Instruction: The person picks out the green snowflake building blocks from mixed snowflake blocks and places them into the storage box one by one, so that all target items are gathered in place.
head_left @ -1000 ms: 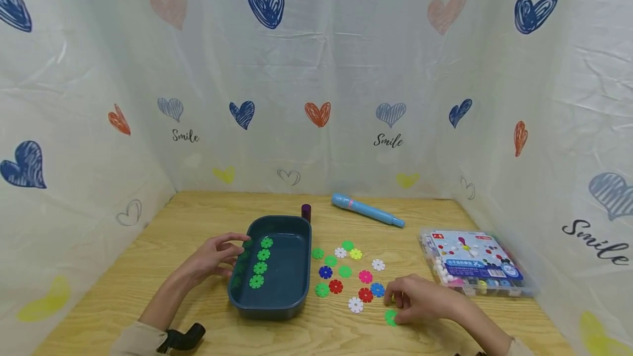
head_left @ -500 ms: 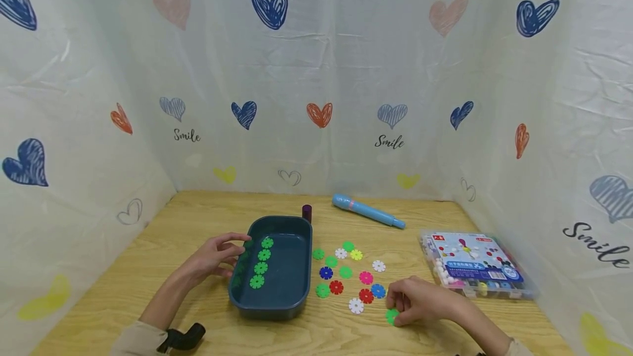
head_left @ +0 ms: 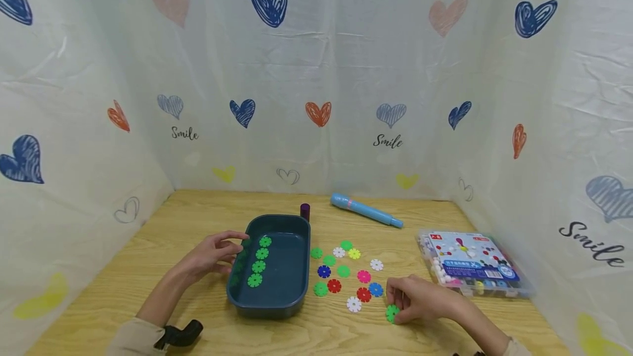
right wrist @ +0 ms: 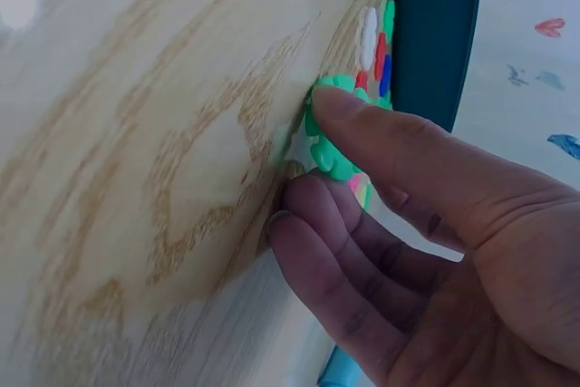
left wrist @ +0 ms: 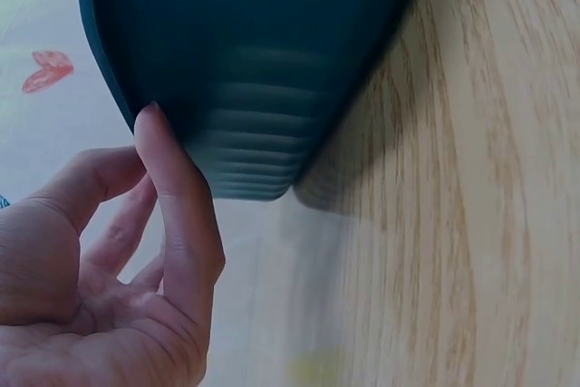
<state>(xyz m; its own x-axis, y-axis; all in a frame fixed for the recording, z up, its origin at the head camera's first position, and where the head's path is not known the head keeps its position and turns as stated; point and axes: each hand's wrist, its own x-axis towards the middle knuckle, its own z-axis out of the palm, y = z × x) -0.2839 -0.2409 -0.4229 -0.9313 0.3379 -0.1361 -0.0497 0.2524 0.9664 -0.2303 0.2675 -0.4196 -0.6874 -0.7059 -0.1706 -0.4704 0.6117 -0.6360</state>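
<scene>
In the head view my left hand [head_left: 210,257] pinches the left rim of a dark teal tray [head_left: 301,306]. The left wrist view has its thumb against the tray's outer wall [left wrist: 245,88]. A column of several green notched discs [head_left: 259,267] lies on the tray floor. Right of the tray, my right hand [head_left: 424,299] pinches another green notched disc [head_left: 392,313] between thumb and fingers. This disc [right wrist: 331,142] stands tilted at the tabletop in the right wrist view, partly covered by the thumb. More notched discs, including a blue one [head_left: 376,289] and a white one [head_left: 354,304], lie scattered between tray and right hand.
A clear box [head_left: 475,262] with a printed card and white balls sits at the right. Toward the back lie a light blue pen-shaped tube [head_left: 367,210] and a dark purple cylinder [head_left: 305,212] behind the tray. Printed white sheeting [head_left: 316,70] encloses the wooden table [head_left: 207,207].
The green disc at my right hand has tipped up slightly from the tabletop, between thumb and fingers. My left hand and the tray hold their place; the head view shifts a little.
</scene>
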